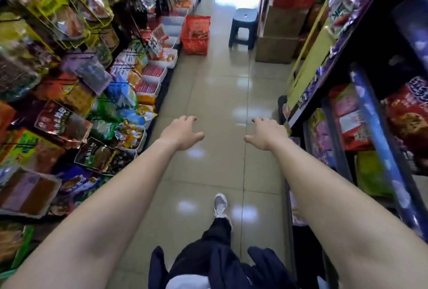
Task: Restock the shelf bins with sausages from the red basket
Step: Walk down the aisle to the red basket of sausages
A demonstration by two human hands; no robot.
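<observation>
A red plastic basket (195,35) stands on the floor far down the aisle, against the left shelf, with reddish packets inside. White shelf bins (154,73) holding red sausage packs line the lower left shelf near it. Both my arms stretch forward over the tiled floor. My left hand (183,131) and my right hand (267,133) hang in the air with loosely curled fingers, holding nothing, well short of the basket.
Snack bags hang on hooks along the left shelf (69,94). A dark shelf with packaged goods (361,122) runs along the right. A blue plastic stool (243,28) and cardboard boxes (278,41) stand at the far right. My shoe (220,204) steps on the tiled aisle floor.
</observation>
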